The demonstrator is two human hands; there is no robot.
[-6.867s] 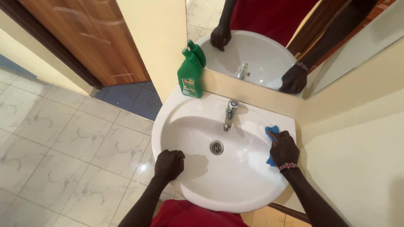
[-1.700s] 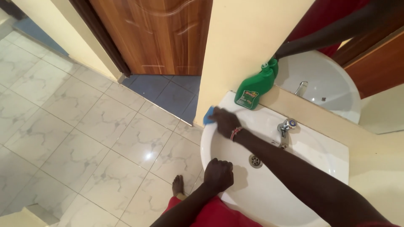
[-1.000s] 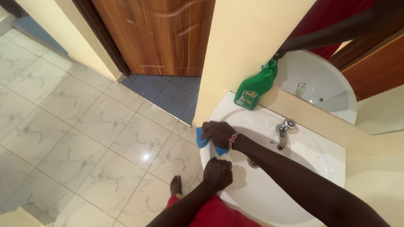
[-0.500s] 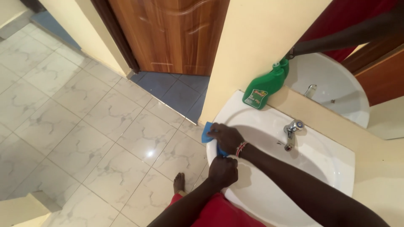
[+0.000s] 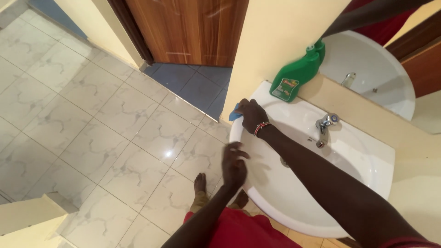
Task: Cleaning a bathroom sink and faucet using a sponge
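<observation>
The right hand (image 5: 250,115) reaches across the body to the far left corner of the white wash basin (image 5: 367,183), at about ten o'clock on its round rim, and presses a small blue cloth (image 5: 235,113) flat against the porcelain there. The fingers are closed down over the cloth, so only a blue edge shows beyond the knuckles, right at the basin's outer lip beside the cream wall. A beaded bracelet (image 5: 261,128) in red, white and dark colours circles that wrist. The left hand (image 5: 233,164) is off the basin, raised just outside the rim at about eight o'clock, loosely open with the fingers curled and slightly spread; it holds nothing, and its outline is blurred. A green plastic bottle (image 5: 296,76) with a label stands on the ledge at the basin's twelve o'clock, leaning close to the mirror (image 5: 381,78), near the right hand but apart from it. The chrome tap (image 5: 325,126) sits at about two o'clock on the basin deck, and the drain (image 5: 284,161) is partly hidden under the right forearm. Bare feet (image 5: 200,183) stand on the pale marble-patterned floor tiles (image 5: 92,138) at the basin's seven o'clock. A brown wooden door (image 5: 193,27) lies beyond, at eleven o'clock.
</observation>
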